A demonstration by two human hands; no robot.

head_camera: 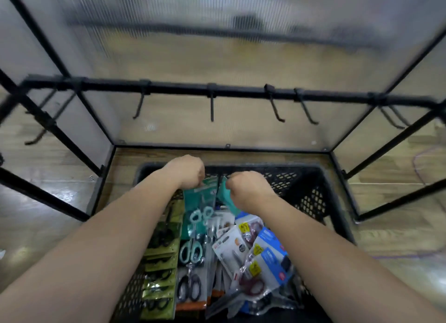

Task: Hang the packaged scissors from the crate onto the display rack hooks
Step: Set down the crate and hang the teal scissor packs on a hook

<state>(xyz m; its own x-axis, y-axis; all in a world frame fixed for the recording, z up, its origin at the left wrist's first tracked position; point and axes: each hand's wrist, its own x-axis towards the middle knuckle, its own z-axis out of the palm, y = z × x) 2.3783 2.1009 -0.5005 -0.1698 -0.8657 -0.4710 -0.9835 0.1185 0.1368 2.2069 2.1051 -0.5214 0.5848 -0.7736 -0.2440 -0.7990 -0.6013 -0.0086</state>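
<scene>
Scissors packs (pixel 199 203) (glossy teal card): left hand (pixel 187 171) and right hand (pixel 248 190) fingers each grip one.

The left hand (pixel 187 171) pinches the top of a teal scissors pack (pixel 198 202); the right hand (pixel 246 190) grips a second teal pack (pixel 224 198). A black crate (pixel 311 185) of packaged scissors lies below the fingers; rack hooks (pixel 212 106) hang beyond them.

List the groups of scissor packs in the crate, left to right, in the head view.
Olive packs → teal packs → white packs → blue packs, all inside the crate.
</scene>
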